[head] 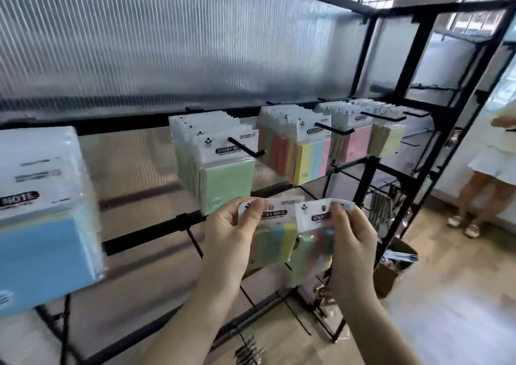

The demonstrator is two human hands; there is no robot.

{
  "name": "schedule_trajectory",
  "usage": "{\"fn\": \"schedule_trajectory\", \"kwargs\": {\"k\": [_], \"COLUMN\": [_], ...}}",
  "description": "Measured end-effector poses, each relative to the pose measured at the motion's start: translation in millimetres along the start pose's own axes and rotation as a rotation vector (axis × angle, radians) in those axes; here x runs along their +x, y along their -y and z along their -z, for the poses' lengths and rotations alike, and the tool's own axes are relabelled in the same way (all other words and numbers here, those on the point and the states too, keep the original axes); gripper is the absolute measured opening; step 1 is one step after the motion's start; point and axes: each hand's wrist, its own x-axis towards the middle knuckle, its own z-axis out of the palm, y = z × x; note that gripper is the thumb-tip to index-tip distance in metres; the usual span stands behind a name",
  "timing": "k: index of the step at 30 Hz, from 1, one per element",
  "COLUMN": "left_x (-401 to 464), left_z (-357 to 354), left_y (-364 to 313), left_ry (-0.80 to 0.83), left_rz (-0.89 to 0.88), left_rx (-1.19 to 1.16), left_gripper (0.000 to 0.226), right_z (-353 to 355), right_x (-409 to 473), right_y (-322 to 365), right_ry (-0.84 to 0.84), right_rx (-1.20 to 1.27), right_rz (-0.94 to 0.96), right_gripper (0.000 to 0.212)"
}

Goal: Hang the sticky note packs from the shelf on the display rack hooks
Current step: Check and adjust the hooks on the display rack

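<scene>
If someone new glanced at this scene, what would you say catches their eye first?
Probably the two hands low in the middle: the left hand and right hand each pinch a multicoloured sticky note pack. Just above, a row of hooks carries full bunches of pastel packs, with a big blue pack at far left.

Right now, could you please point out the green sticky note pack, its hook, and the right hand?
Green sticky note pack (227, 187): head view, front face.
Hook (245, 148): head view, mid-shaft.
Right hand (353, 243): head view, back of hand.
</scene>
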Motion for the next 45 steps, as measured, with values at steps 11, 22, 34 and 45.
{"fn": "schedule_trajectory", "kwargs": {"k": [11,22,34,45], "left_x": [35.5,64.5,81.3,100.9], "left_z": [-53.7,-127.9,-156.9,-150.4], "left_y": [-2.3,-23.0,-19.6,4.3], "left_ry": [0.002,-0.156,-0.383,-0.749], "left_rz": [-0.161,-0.367,-0.362,-0.418], "left_rx": [0.192,0.286,0.342,0.612], "left_gripper": [0.019,0.022,0.017,0.038], "right_z": [10.2,35.7,29.6,9.6], "right_x": [67.4,152.7,197.4,216.7], "right_y": [-9.2,1.8,-5.6,-29.1], "right_ry": [0.355,0.463,0.676,0.613], "right_rx": [-0.099,0.08,0.178,0.004], "right_rz": [0.17,0.308,0.245,0.128], "right_gripper": [0.019,0.044,0.047,0.03]}}
